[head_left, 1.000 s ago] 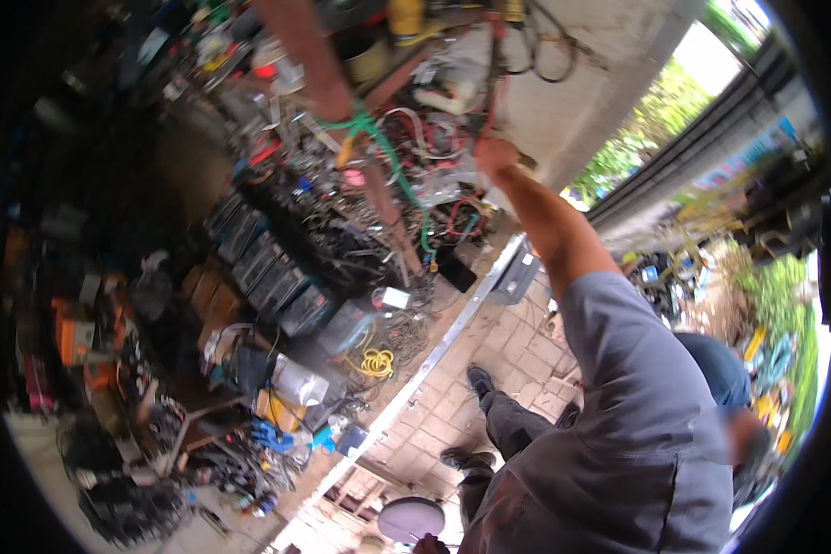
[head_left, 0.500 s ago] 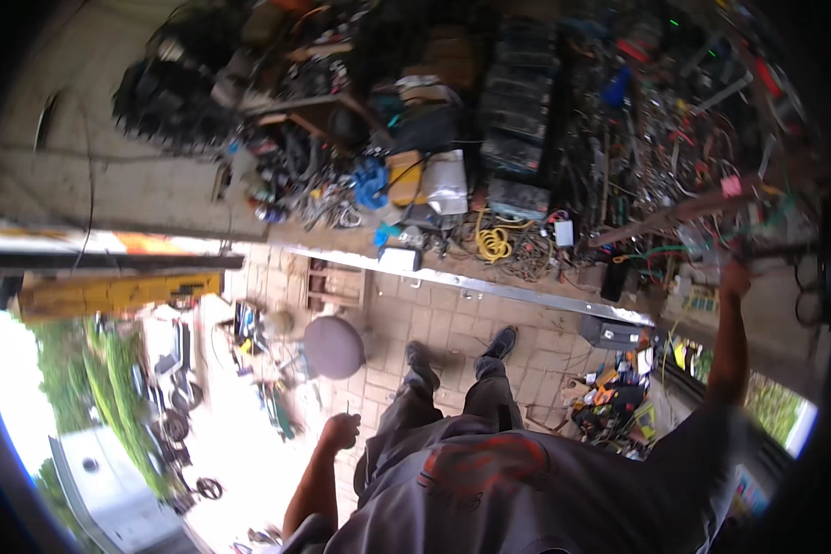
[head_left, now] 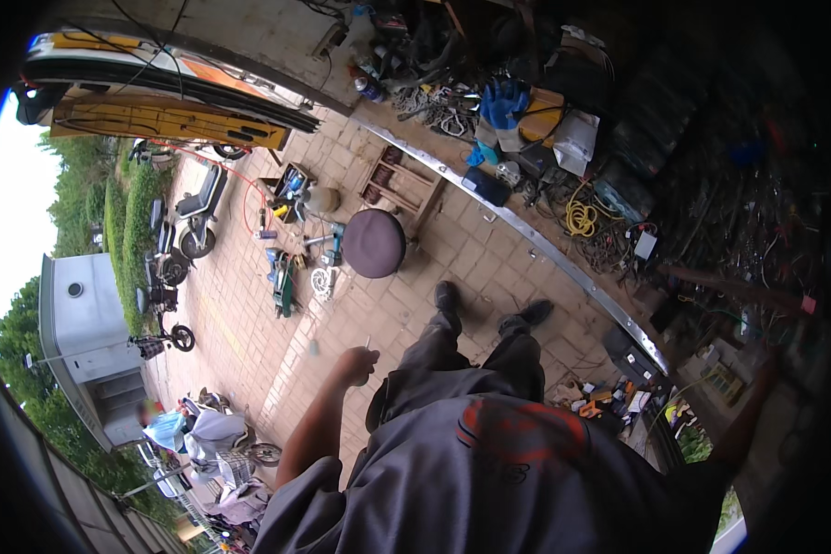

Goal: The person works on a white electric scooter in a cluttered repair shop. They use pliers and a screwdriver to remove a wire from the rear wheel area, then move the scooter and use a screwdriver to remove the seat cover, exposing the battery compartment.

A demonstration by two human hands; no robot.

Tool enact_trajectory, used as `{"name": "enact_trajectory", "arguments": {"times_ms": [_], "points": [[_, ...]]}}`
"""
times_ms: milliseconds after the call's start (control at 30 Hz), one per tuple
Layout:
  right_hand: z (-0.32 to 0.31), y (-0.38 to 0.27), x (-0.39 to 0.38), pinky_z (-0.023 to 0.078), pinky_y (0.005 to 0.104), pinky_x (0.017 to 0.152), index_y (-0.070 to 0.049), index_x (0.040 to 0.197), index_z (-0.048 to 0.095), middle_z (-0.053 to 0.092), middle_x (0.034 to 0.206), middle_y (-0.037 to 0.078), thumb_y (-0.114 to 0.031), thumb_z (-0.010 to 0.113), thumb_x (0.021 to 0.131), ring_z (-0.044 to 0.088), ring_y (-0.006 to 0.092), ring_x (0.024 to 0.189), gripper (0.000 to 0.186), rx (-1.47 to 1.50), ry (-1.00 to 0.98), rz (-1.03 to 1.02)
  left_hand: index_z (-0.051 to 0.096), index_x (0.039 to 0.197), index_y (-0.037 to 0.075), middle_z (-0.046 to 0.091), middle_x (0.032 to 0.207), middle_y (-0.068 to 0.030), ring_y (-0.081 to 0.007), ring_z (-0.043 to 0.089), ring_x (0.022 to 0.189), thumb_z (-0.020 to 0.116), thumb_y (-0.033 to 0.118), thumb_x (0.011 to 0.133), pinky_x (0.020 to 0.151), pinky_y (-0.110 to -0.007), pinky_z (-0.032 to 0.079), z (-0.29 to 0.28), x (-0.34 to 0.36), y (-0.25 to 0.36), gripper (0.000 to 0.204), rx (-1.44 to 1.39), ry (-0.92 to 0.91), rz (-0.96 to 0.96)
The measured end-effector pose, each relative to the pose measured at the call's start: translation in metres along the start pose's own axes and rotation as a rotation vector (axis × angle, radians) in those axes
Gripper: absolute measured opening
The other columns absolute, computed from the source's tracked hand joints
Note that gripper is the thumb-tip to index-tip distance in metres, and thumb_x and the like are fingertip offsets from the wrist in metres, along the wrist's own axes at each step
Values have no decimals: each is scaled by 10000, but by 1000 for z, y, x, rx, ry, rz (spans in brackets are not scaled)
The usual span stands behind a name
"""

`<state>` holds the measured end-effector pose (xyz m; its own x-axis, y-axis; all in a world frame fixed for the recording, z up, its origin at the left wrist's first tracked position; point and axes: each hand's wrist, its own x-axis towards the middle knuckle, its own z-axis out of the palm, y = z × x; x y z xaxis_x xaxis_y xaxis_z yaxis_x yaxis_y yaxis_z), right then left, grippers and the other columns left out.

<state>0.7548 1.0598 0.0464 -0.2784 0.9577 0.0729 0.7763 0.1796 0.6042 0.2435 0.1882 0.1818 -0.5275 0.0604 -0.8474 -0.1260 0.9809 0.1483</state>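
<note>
My left hand hangs over the paved floor, in front of a round dark stool. Its fingers are curled closed, and a small thin pale stick pokes up from them; its kind is too small to make out. On the far right, my right arm reaches out to the cluttered workbench, whose metal edge runs aslant. There my right hand is in deep shadow beside the heaped parts and wires. Its fingers and anything in them cannot be made out.
Blue gloves, a yellow cable coil and a white box lie on the bench. A wooden frame, a green power tool and a black case are on the floor. Parked scooters and a person are outside.
My view has swung toward the left, so more of the yard shows and the bench slants into the right side. My left hand stays closed; my right arm remains stretched to the bench.
</note>
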Motion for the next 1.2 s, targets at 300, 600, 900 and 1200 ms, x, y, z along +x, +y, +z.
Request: {"name": "enact_trajectory", "arguments": {"times_ms": [300,600,900,1200], "points": [[-53,30,-83,560,440,590,-165,859,678,676,826,83,-389,544,867,675,260,688,261,105,147,-27,559,830,55,589,747,-117,-275,608,700,562,74,745,607,-364,485,-11,15,-76,88,-136,47,153],[-202,-107,-260,516,373,614,-118,1012,615,640,877,68,-313,570,876,623,212,708,242,845,77,487,639,999,-9,645,663,-98,-177,609,585,464,280,934,612,-300,476,-41,23,-243,344,-698,20,-79],[-583,-563,-696,506,270,688,-2,926,614,648,830,64,-154,573,904,623,137,754,160,1537,-964,-1019,449,1301,-53,581,1123,-101,-127,576,675,549,332,937,625,-262,485,-96,36,-353,539,-1575,-51,315],[-690,-698,-962,438,264,597,3,835,631,605,716,15,-197,601,884,525,85,657,208,707,-1504,-1735,510,1184,-46,625,1026,-149,-155,580,692,496,314,962,616,-290,491,-115,49,-499,423,-2153,259,201]]}}
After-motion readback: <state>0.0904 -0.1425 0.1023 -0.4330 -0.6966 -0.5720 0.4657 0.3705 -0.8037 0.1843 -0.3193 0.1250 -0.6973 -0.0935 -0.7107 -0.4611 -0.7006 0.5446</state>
